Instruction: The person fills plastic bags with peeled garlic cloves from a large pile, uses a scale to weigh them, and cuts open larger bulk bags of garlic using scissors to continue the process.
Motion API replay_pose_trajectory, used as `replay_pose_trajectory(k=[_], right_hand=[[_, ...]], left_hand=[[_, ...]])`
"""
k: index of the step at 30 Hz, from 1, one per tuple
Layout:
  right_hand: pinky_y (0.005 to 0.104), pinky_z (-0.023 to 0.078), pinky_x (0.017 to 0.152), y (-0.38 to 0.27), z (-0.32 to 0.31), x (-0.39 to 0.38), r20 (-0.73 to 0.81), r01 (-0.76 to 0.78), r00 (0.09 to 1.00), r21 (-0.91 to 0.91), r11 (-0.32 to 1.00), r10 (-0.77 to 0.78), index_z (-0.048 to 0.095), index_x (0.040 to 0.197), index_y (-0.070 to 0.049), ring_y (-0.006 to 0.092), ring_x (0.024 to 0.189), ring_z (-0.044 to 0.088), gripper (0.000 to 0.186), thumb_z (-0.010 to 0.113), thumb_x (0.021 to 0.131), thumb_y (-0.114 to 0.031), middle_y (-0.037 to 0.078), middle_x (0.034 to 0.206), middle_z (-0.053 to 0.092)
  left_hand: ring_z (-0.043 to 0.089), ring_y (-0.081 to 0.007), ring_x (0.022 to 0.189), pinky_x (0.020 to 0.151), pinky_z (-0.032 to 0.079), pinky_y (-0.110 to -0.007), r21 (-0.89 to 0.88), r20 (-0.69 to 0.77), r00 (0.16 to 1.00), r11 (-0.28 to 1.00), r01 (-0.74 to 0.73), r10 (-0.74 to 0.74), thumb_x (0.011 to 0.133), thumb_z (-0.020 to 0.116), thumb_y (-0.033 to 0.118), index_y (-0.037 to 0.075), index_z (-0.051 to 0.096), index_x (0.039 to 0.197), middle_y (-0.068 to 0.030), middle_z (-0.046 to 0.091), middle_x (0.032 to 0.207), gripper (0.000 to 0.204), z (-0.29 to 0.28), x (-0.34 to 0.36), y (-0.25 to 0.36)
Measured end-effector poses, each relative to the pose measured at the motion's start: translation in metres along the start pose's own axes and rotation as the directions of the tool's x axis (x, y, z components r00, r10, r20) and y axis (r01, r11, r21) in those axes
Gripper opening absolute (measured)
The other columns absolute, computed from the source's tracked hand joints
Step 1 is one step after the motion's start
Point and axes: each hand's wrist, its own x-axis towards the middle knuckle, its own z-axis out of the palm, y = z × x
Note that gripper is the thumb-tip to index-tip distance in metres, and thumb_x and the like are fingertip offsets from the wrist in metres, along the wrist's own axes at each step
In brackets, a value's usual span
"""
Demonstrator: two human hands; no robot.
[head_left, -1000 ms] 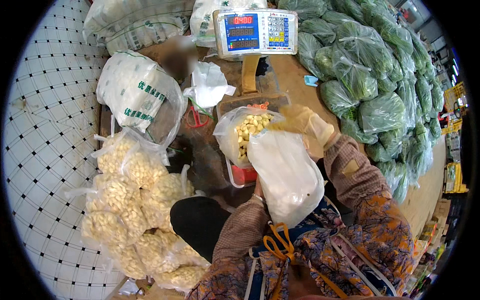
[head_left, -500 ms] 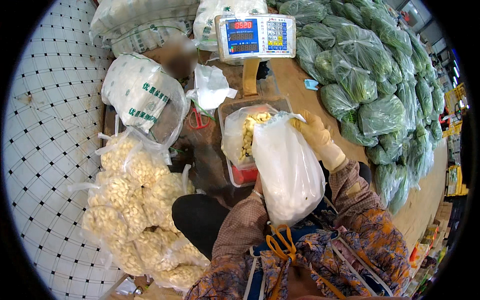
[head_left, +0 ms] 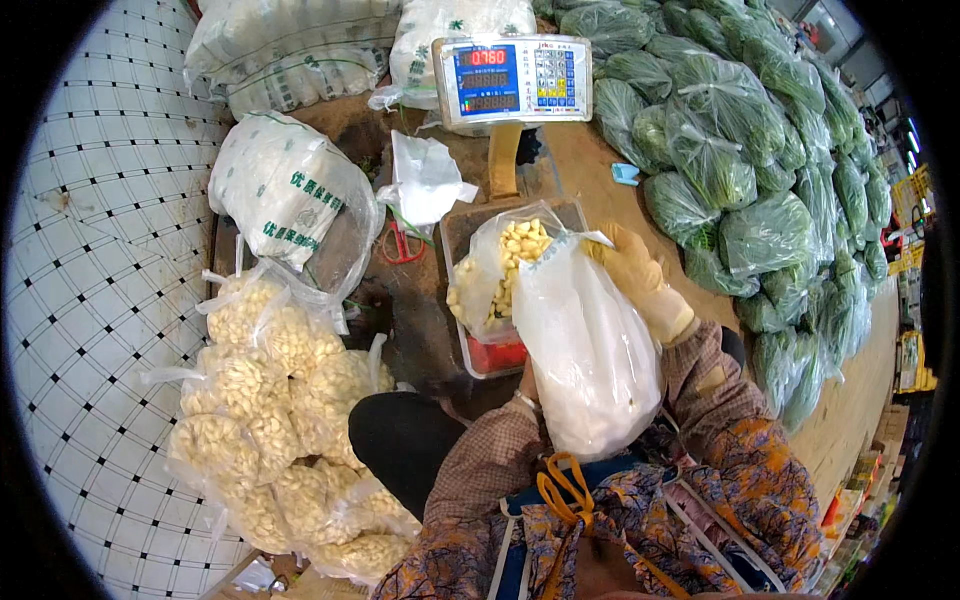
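A white plastic bag point(head_left: 590, 360) is tilted over a clear plastic bag point(head_left: 483, 288) on the scale's pan. Pale peeled garlic cloves point(head_left: 524, 242) lie in the clear bag, at the white bag's mouth. My right hand point(head_left: 640, 275), in a tan glove, is closed on the white bag's upper right edge. Only a sliver of my left hand point(head_left: 530, 382) shows beside the white bag's lower left; its fingers are hidden behind the bag. The scale point(head_left: 512, 80) has a lit display on a post beyond the pan.
Filled bags of garlic cloves point(head_left: 270, 400) are heaped at the left. Red-handled scissors point(head_left: 403, 245) and a white plastic sheet point(head_left: 425, 180) lie left of the scale. White printed sacks point(head_left: 280, 185) stand farther back. Bagged green vegetables point(head_left: 765, 235) are piled at the right.
More cloves now show in the clear bag near the white bag's mouth. The scale's red digits have changed. The white bag and both hands have shifted slightly right.
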Motion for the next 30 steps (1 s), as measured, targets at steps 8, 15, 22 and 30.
replay_pose_trajectory(k=[8,15,22,30], right_hand=[[0.0232,0.039,0.057,-0.004,-0.005,-0.023,-0.075,0.078,0.995,0.208,0.975,-0.063,0.057,0.081,-0.002,0.0064,0.064,0.045,0.012,0.059,0.077,-0.014,-0.001,0.069,0.053],[0.0214,0.038,0.056,-0.012,-0.007,-0.037,-0.058,0.132,0.991,0.331,0.934,-0.120,0.055,0.080,-0.003,0.0053,0.064,0.042,0.008,0.058,0.078,-0.011,-0.003,0.070,0.052],[0.0215,0.038,0.058,-0.014,-0.010,-0.046,-0.095,0.158,0.986,0.231,0.960,-0.140,0.055,0.081,-0.002,0.0057,0.066,0.044,0.010,0.058,0.078,-0.011,-0.002,0.070,0.052],[0.0251,0.040,0.058,0.008,0.011,-0.022,-0.127,0.048,0.991,0.158,0.986,-0.028,0.057,0.081,-0.003,0.0080,0.065,0.045,0.010,0.058,0.077,-0.013,0.002,0.068,0.054]], left_hand=[[0.044,-0.0249,0.107,0.088,0.038,-0.035,0.034,0.006,1.000,0.999,-0.002,0.001,0.086,0.037,0.037,0.003,0.042,0.113,-0.0158,0.045,0.117,0.044,-0.004,-0.002,0.003],[0.044,-0.0252,0.108,0.088,0.038,-0.035,0.069,0.021,1.000,0.998,-0.010,0.009,0.086,0.037,0.037,0.003,0.042,0.114,-0.0160,0.045,0.117,0.045,0.000,-0.002,0.003],[0.044,-0.0255,0.108,0.088,0.038,-0.035,0.073,0.021,1.000,0.997,-0.019,0.018,0.086,0.037,0.038,0.003,0.041,0.114,-0.0162,0.045,0.118,0.046,0.002,-0.005,0.003],[0.043,-0.0258,0.108,0.088,0.038,-0.035,0.073,0.011,1.000,0.997,-0.021,0.020,0.086,0.037,0.039,0.003,0.041,0.115,-0.0165,0.045,0.118,0.047,0.001,-0.005,0.004]])
